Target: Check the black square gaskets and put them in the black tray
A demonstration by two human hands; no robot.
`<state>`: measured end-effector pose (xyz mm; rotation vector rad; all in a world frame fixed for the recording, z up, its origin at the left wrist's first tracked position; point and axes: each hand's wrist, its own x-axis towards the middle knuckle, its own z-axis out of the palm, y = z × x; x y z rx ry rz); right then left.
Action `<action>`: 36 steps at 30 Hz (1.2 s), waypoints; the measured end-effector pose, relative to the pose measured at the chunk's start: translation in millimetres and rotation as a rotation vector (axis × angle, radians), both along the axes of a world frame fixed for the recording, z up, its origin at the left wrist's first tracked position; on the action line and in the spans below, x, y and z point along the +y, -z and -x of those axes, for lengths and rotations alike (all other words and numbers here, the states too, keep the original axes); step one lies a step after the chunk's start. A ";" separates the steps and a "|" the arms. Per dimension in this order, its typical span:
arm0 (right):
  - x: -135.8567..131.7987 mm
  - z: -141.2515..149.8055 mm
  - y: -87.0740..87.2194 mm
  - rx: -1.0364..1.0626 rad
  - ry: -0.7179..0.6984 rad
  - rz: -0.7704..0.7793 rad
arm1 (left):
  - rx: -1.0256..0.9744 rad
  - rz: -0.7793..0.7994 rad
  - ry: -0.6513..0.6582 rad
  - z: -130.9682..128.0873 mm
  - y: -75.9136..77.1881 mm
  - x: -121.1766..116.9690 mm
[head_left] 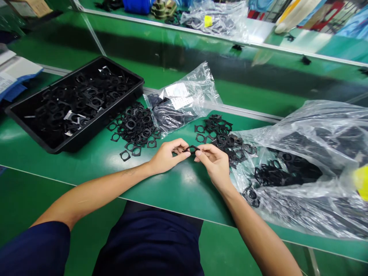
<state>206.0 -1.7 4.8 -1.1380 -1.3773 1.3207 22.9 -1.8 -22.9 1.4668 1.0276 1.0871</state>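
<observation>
Between my two hands is a small black ring-shaped part (192, 148), held just above the green table. My left hand (169, 155) pinches its left end with thumb and fingertips. The right end is pinched by my right hand (213, 161). Whether it is one piece or two fitted together, I cannot tell. Behind my left hand lies a pile of black square frames with round holes (136, 124). Another pile of black parts (221, 134) lies just behind my right hand, spreading toward the open plastic bag.
A black tray (66, 147) full of similar parts stands at the left. A clear labelled bag (198, 92) of parts lies at the back middle. At the right, a large open plastic bag (310, 122) spills black parts. A raised shelf edge (184, 28) runs behind.
</observation>
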 end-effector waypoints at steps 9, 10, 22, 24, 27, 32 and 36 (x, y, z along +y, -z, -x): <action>2.9 0.5 1.7 -0.007 -0.013 0.027 | 0.016 0.102 0.032 -0.1 -2.8 1.5; 3.2 0.6 1.7 -0.006 -0.015 0.031 | 0.021 0.104 0.034 -0.1 -2.9 1.7; 4.0 -0.6 4.3 -0.036 -0.025 0.042 | 0.060 0.106 0.073 1.0 -2.3 2.9; 3.9 -0.5 4.4 -0.052 -0.028 0.031 | 0.067 0.100 0.077 1.0 -2.7 3.1; 3.4 0.0 4.3 -0.064 -0.033 0.020 | 0.074 0.092 0.079 0.7 -4.1 3.5; 2.9 0.3 4.4 -0.067 -0.021 0.027 | 0.095 0.082 0.082 1.0 -5.0 4.2; 3.1 -0.1 4.7 -0.077 -0.027 0.037 | 0.109 0.080 0.087 2.0 -3.7 4.7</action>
